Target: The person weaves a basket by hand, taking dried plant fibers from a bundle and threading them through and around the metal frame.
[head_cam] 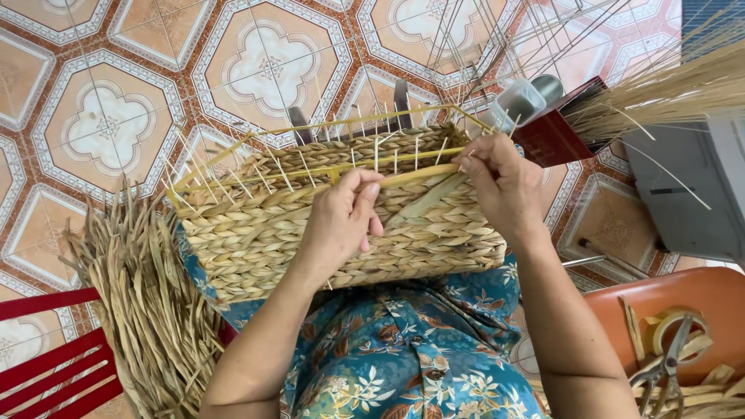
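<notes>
A half-woven straw basket (256, 233) on a yellow wire frame (233, 151) rests on my lap, its open side facing away. My left hand (341, 217) grips the basket's near rim at the middle, fingers curled over the top braid. My right hand (500, 182) pinches a flat straw strand (423, 203) at the rim's right end, next to the frame's corner. Thin pale stakes stick up along the rim between the two hands.
A bundle of dried straw (147, 310) lies on a red stool (54, 365) at my left. An orange tray (683, 302) at lower right holds scissors (660, 376) and a tape roll (679, 326). A dark red box (555, 132), a grey box (691, 194) and loose reeds sit at upper right on the tiled floor.
</notes>
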